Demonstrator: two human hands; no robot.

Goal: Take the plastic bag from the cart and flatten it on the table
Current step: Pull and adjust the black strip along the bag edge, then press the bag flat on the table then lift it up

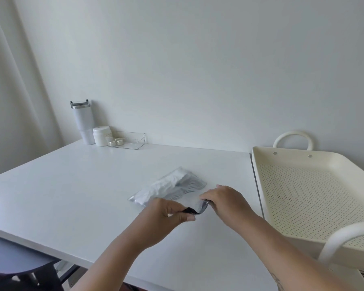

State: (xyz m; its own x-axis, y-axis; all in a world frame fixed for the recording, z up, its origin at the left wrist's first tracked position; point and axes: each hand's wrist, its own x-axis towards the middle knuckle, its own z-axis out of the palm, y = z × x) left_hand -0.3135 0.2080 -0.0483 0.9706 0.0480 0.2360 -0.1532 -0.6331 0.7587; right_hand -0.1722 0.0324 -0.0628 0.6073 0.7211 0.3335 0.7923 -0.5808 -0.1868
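- The plastic bag [172, 189] lies on the white table [72, 185], right of centre, its long side running from near left to far right, with white crumpled material and grey patterned sheets showing through it.
- My left hand [166, 217] is at the bag's near edge, thumb and fingers closed in a pinch on a dark strip at that edge.
- My right hand [225, 202] is just beside it to the right, palm down, fingers curled shut on the same near edge where the plastic bunches up shiny.
- The two hands are near each other, almost touching, with the pinched edge between them.
- The cream cart [303, 185] stands right of the table, its perforated top tray just beside the table edge.
- At the far left of the table stand a white tumbler [83, 122], a white jar [101, 135] and a clear plastic tray [130, 140] holding two small silver items.
- A grey stool [15, 257] sits under the table's near left corner.
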